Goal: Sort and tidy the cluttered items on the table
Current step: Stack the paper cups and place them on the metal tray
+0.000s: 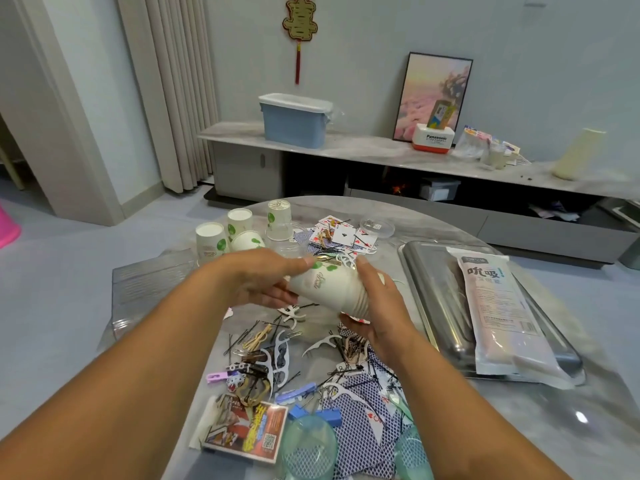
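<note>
At the near edge of the desk (pixel 519 427) lie two translucent green cups (pixel 308 448), a printed leaflet (pixel 246 427) and blue-backed playing cards (pixel 360 420). Just beyond them, hair clips (pixel 252 386), bobby pins (pixel 242 336) and white floss picks (pixel 320 344) are scattered together in a loose heap.

Above that heap both hands hold a nested stack of paper cups (pixel 332 289) lying tilted on its side, clear of the desk. The left hand (pixel 256 275) grips the stack's wider end, thumb over the top and fingers (pixel 277 299) curled beneath. The right hand (pixel 377 299) wraps around the narrower, ribbed end.

To the right, a metal tray (pixel 426 271) carries a sealed printed pouch (pixel 498 306). Farther back stand more paper cups (pixel 211 239), some upside down, beside face-up cards (pixel 343 233) and a clear round lid (pixel 377 226).

Beyond the desk, a low cabinet (pixel 346 147) holds a blue bin (pixel 294 124) and a framed picture (pixel 433 98).
</note>
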